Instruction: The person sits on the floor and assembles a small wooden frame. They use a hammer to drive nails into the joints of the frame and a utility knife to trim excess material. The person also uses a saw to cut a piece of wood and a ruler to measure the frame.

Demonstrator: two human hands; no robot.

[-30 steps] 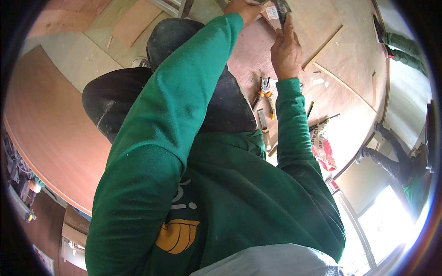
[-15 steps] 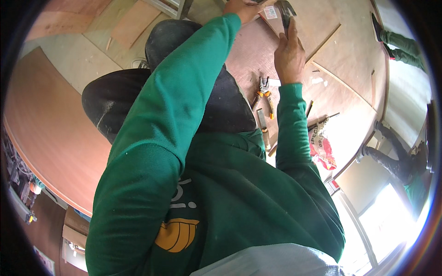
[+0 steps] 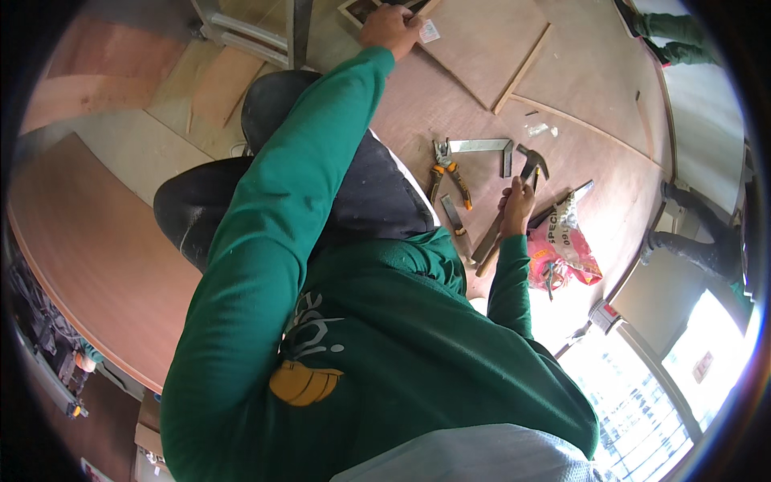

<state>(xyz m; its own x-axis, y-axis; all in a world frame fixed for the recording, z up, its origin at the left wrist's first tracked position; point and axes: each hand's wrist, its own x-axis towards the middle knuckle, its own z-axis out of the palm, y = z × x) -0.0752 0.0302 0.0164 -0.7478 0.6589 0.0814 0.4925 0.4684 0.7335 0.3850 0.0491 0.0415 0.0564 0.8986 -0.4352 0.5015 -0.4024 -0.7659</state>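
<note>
My right hand (image 3: 518,207) is wrapped round the handle of a claw hammer (image 3: 533,163), whose dark head is low over the plywood. At the top of the view my left hand (image 3: 391,30) has its fingers bent in at a wooden strip (image 3: 429,7); what they grip is hidden. A pale sticker (image 3: 430,30) shows on the wood beside that hand. Between my leg and the hammer lie combination pliers (image 3: 450,173) with orange and black handles, a try square (image 3: 482,146) and a chisel (image 3: 453,215).
A pink and white bag (image 3: 566,249) lies right of my right hand. Thin wooden battens (image 3: 524,68) run across the panel. A metal frame (image 3: 299,32) stands top left, a curved brown board (image 3: 96,249) at left. Another person's legs (image 3: 695,241) show at the far right.
My right hand has come back from the far board toward my body, bringing the hammer beside the bag. My left hand has shifted slightly left at the wood. The try square is now uncovered.
</note>
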